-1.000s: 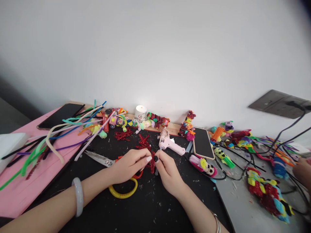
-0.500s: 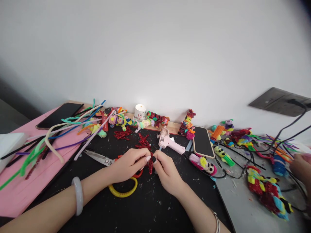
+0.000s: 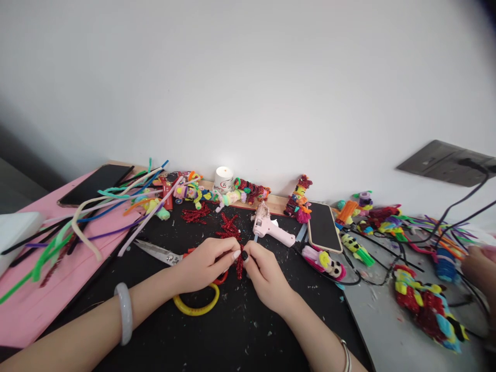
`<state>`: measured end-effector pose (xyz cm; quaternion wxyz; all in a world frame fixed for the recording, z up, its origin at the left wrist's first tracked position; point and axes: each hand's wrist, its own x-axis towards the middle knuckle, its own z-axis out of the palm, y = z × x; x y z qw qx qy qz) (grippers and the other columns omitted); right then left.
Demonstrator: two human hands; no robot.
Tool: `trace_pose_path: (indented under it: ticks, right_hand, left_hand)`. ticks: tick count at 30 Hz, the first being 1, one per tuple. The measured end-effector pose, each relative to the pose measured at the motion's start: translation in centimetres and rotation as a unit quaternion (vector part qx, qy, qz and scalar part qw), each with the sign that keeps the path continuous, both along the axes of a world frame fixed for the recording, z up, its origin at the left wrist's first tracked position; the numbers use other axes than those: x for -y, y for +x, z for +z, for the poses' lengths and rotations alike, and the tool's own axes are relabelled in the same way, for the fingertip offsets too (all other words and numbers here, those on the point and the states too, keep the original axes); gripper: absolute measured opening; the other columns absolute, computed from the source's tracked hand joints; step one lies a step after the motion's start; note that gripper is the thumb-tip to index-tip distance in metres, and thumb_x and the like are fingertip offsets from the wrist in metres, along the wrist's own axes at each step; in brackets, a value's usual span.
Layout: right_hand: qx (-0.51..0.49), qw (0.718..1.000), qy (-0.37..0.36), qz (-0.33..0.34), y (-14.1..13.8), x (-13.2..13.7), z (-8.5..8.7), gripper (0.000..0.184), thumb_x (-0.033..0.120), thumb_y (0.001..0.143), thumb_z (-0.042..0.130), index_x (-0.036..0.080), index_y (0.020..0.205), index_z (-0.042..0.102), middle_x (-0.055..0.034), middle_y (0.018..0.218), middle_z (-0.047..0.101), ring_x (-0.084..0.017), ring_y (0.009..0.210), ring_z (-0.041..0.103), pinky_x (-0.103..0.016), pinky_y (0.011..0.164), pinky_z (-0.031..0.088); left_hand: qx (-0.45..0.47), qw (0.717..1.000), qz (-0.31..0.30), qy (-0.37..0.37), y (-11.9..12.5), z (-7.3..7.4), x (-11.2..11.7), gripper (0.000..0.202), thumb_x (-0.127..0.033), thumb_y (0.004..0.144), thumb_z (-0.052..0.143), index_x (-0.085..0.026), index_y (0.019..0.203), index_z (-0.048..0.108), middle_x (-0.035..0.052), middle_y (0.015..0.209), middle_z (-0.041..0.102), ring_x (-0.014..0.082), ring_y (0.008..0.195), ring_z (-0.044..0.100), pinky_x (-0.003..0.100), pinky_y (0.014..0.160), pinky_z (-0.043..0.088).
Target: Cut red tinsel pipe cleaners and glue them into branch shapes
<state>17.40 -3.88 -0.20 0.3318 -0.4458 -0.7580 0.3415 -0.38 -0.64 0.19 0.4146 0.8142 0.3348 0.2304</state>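
Observation:
Over the black mat (image 3: 248, 330), my left hand (image 3: 215, 261) and my right hand (image 3: 265, 271) meet fingertip to fingertip, both closed in a pinch. A short red tinsel pipe cleaner (image 3: 239, 267) shows between them; the fingers hide part of it. Just beyond my hands lies a small pile of red tinsel pieces (image 3: 228, 226), with another red tinsel bunch (image 3: 196, 213) further left. Scissors with yellow and red handles (image 3: 196, 310) lie partly under my left hand. Behind my right hand rests a pink glue gun (image 3: 273, 230).
Loose pipe cleaners (image 3: 87, 217) spread over a pink board (image 3: 23, 310) on the left. Pipe-cleaner figures (image 3: 253, 190), a paper cup (image 3: 223, 179) and a phone (image 3: 324, 226) line the wall. Cables, more figures (image 3: 428, 310) and another person's hand (image 3: 480, 268) are at right.
Almost nothing differs. My fingertips have shifted very slightly around the red tinsel, and both hands stay pinched together in the same place.

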Motion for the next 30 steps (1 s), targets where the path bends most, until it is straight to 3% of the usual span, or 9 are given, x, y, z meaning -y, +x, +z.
trace_pose_path:
  ticks: [8,17,30]
  right_hand:
    - [0.010,1.000,0.013,-0.007,-0.01,0.01,-0.06,0.022,0.017,0.093,0.036,0.020,0.071,0.039,0.0027,0.067,0.043,-0.012,0.062,0.041,-0.024,0.058,0.033]
    - [-0.006,0.998,0.006,-0.066,0.11,0.05,-0.17,0.021,0.021,0.092,0.037,0.020,0.072,0.042,0.0023,0.063,0.045,-0.013,0.059,0.043,-0.025,0.057,0.035]
    - [-0.013,0.998,0.008,-0.063,0.24,-0.03,-0.27,0.020,0.023,0.093,0.038,0.020,0.074,0.045,0.0021,0.067,0.046,-0.013,0.062,0.043,-0.024,0.059,0.035]
  left_hand:
    - [-0.004,1.000,0.003,0.012,-0.03,0.06,0.00,0.025,-0.026,0.095,0.035,-0.018,0.073,0.044,-0.0051,0.063,0.045,0.0108,0.059,0.041,0.022,0.060,0.033]
    - [-0.010,1.000,-0.007,-0.007,0.07,0.21,0.07,0.024,-0.029,0.096,0.034,-0.018,0.083,0.051,-0.0045,0.065,0.049,0.0115,0.061,0.045,0.022,0.062,0.035]
    - [0.003,1.000,0.009,-0.010,0.07,0.04,0.10,0.023,-0.028,0.095,0.036,-0.018,0.077,0.047,-0.0051,0.064,0.046,0.0106,0.059,0.043,0.022,0.060,0.034]
